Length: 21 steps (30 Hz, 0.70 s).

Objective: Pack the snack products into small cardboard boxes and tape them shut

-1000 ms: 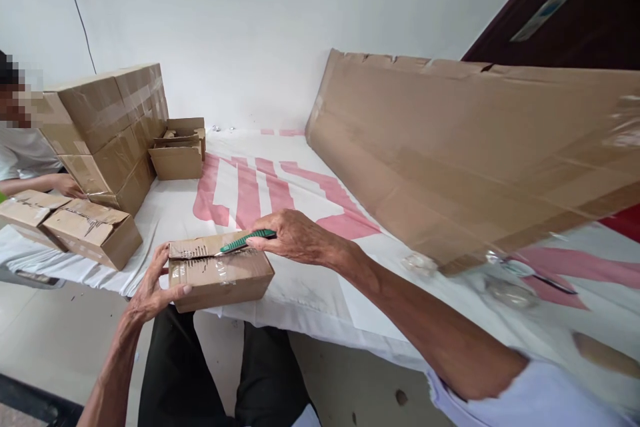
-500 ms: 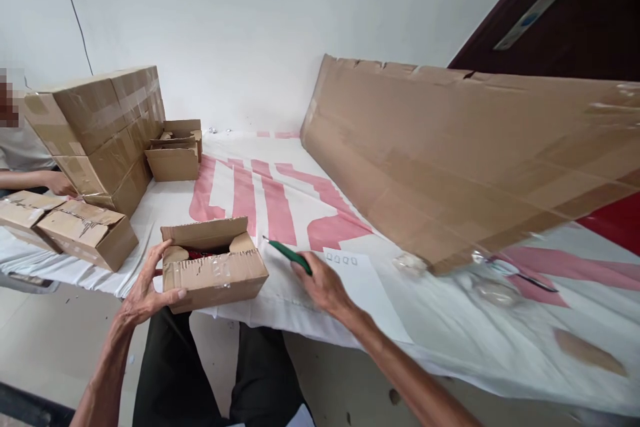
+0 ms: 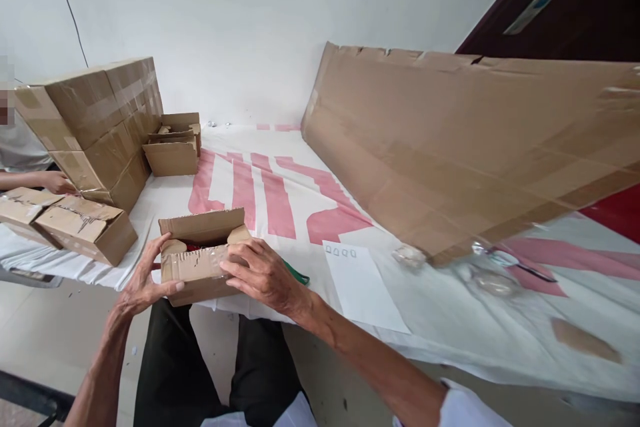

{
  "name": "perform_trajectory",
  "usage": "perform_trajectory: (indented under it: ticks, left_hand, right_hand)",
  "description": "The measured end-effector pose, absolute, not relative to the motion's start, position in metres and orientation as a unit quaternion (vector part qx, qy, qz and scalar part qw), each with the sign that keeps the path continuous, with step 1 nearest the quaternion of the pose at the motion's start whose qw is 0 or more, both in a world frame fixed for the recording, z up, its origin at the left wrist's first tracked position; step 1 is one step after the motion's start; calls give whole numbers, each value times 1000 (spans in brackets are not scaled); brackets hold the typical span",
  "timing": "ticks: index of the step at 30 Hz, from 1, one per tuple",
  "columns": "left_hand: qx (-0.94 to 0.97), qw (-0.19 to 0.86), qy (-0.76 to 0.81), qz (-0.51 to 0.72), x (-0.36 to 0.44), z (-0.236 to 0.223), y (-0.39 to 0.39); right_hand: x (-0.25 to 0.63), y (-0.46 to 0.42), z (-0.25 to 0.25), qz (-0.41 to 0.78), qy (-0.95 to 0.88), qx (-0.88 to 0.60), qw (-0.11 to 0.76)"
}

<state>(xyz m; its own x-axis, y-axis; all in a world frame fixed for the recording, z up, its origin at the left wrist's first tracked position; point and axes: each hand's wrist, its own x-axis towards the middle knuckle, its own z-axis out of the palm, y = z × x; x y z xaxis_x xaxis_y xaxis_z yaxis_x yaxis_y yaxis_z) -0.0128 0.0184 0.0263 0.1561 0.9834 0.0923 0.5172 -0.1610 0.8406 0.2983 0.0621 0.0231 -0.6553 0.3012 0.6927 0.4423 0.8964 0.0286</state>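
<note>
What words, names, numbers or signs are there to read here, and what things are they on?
There are none I can read for sure.
White paper: a row of four small boxy marks, too small to tell what they are.
Cloth: big pink shapes, maybe parts of writing, but I can't make out a word.
Nearest open box: no readable label.

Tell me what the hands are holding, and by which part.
A small open carton: the left hand grips its left end, thumb on the front. The right hand touches the near flap toward its right end.
</note>
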Motion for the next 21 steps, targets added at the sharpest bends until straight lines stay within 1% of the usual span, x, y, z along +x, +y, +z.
perform_trajectory:
  ticks: [5, 10, 14, 17, 21]
  left_hand:
    - [677, 342, 553, 345, -12, 25, 18]
    - [676, 344, 550, 348, -11, 26, 17]
    - [673, 346, 544, 361, -10, 27, 17]
    - [675, 342, 548, 357, -11, 29, 16]
    - [678, 328, 560, 345, -11, 30, 15]
  right_hand:
    - [293, 66, 12, -97, -900, -184, 384]
    - [290, 65, 10, -61, -889, -180, 417]
    - [287, 63, 10, 8, -882, -192, 431]
    - [283, 62, 11, 59, -859, -206, 464]
    - [279, 65, 16, 187, -801, -226, 521]
